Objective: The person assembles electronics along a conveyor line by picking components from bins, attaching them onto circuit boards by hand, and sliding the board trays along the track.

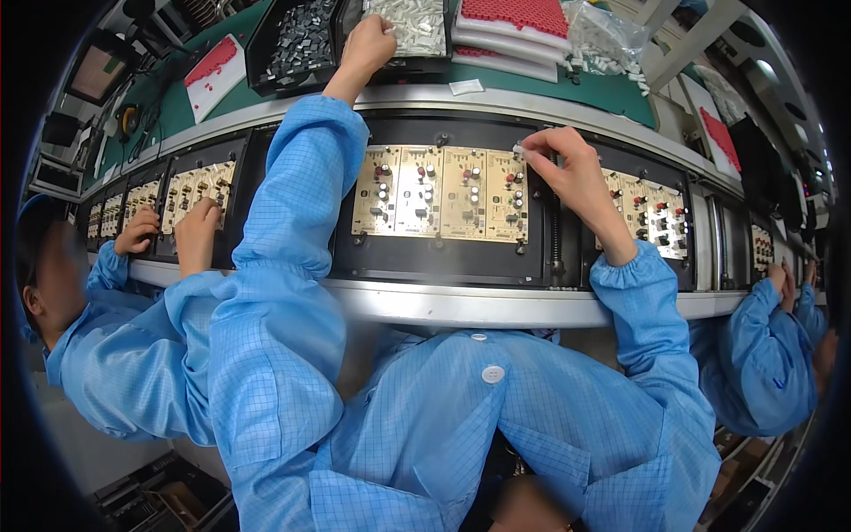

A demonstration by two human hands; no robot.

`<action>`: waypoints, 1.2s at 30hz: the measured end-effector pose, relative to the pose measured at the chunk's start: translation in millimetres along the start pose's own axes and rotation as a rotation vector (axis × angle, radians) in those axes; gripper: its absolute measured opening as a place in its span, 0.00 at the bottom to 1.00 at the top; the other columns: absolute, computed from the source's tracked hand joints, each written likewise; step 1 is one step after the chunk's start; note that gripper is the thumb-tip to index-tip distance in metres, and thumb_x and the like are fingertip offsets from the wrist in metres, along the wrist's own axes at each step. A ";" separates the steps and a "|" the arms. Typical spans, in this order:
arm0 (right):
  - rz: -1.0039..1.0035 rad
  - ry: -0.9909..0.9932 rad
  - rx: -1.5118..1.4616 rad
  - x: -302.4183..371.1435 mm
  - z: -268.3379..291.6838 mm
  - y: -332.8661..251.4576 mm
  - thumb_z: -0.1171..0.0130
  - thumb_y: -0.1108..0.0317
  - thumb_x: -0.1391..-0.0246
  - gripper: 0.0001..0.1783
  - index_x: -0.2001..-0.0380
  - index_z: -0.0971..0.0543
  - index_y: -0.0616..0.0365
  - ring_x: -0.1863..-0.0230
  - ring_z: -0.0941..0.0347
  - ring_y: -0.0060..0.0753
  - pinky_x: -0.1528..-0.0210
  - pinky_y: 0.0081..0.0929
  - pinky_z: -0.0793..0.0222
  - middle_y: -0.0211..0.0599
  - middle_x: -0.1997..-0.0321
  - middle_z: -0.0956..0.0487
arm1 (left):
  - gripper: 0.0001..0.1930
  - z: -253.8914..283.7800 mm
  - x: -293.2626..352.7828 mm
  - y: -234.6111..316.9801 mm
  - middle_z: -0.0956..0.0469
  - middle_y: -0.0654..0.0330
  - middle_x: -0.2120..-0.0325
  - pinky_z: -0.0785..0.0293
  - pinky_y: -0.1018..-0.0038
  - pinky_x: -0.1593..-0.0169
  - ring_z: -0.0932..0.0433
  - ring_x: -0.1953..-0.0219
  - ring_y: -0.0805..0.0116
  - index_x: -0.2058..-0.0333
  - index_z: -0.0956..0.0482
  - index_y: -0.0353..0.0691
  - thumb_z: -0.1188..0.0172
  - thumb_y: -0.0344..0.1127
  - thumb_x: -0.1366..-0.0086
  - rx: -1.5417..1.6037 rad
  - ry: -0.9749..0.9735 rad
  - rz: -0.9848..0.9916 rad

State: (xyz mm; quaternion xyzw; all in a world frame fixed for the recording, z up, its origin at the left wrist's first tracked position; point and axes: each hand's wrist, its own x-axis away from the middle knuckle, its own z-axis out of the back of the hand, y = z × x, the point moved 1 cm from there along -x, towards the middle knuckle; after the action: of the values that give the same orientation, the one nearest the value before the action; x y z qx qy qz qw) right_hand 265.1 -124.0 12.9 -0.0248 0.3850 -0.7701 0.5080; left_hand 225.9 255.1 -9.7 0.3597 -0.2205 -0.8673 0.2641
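Observation:
My left hand is over the near left part of a black bin of small white plastic parts. Its fingers are curled together, and what they hold, if anything, is too small to make out. In front of me a tan circuit board panel lies in a black carrier frame, with capacitors and other small components standing on it. At the panel's far right corner my right hand pinches a small white connector between thumb and forefinger. Whether the connector touches the board is hard to tell.
Left of the white parts stands a bin of dark parts. Foam trays with red pieces and a plastic bag lie to its right. Another panel sits farther right along the line. Co-workers work on both sides.

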 end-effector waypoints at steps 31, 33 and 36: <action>0.327 -0.087 0.323 -23.5 -23.3 10.3 0.33 0.71 0.54 0.05 0.72 0.18 0.55 0.54 0.29 0.37 0.47 0.37 0.40 0.31 0.65 0.24 | 0.16 43.5 58.5 66.6 0.16 0.60 0.71 0.28 0.80 0.66 0.24 0.71 0.78 0.49 0.21 0.37 0.41 0.31 0.36 0.764 -0.219 0.020; 0.356 -0.089 0.358 -21.7 -18.0 12.5 0.33 0.71 0.55 0.05 0.73 0.19 0.55 0.54 0.29 0.36 0.48 0.36 0.39 0.31 0.65 0.24 | 0.15 51.6 83.1 97.0 0.17 0.62 0.70 0.32 0.83 0.69 0.27 0.72 0.81 0.49 0.22 0.37 0.41 0.31 0.34 0.836 -0.379 0.054; 0.379 -0.115 0.327 -26.4 -21.5 9.1 0.33 0.72 0.55 0.04 0.74 0.19 0.56 0.56 0.29 0.35 0.48 0.36 0.39 0.30 0.66 0.25 | 0.14 60.4 106.2 108.0 0.17 0.60 0.69 0.32 0.83 0.69 0.28 0.73 0.80 0.49 0.23 0.34 0.42 0.30 0.33 0.850 -0.449 0.101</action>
State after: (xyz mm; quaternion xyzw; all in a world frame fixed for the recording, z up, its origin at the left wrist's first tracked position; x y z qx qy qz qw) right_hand 275.5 -92.3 1.5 0.0862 0.2237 -0.7104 0.6617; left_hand 149.6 118.9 37.0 0.2285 -0.6243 -0.7426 0.0811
